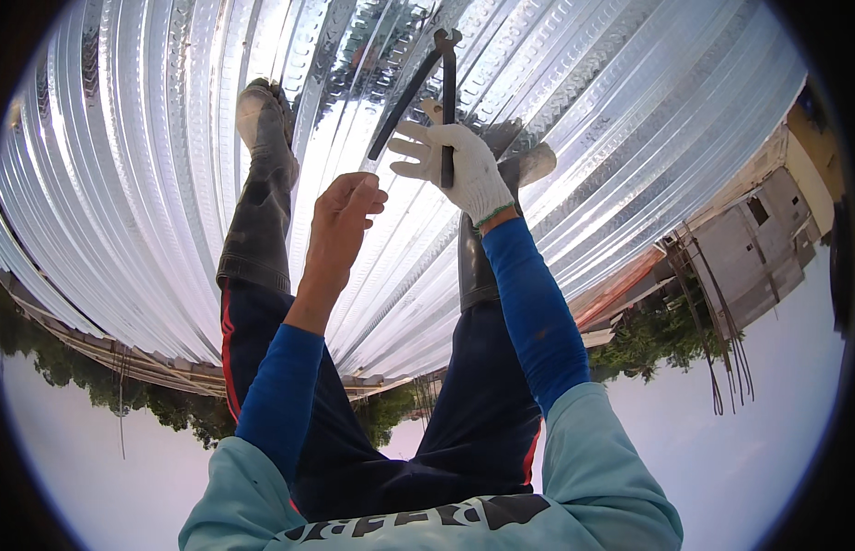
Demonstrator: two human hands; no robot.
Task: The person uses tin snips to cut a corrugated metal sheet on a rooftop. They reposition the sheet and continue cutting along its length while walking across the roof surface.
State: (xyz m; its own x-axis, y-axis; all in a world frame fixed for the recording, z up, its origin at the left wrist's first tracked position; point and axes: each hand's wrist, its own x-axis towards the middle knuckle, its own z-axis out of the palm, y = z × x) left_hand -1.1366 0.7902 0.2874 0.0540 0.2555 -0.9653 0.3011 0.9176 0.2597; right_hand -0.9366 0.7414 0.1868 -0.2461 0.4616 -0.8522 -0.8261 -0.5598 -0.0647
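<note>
My right hand (471, 167), in a white knit glove, holds a pair of long-handled pincers (448, 92). One dark handle lies across the palm by the thumb, while the gloved fingers stretch out to the left. The other handle swings free to the left, so the handles stand apart, with the head at the top. My left hand (343, 209) is bare and closed, just below the end of that free handle and apart from it. Its thumb presses against curled fingers; whether anything small is between them is hidden.
I stand on shiny ribbed metal decking (161, 184) in dark boots (262, 156), with legs apart. Beyond the decking's edge are trees (161, 404), upright reinforcing bars (712, 321) and a grey building (767, 239) at the right.
</note>
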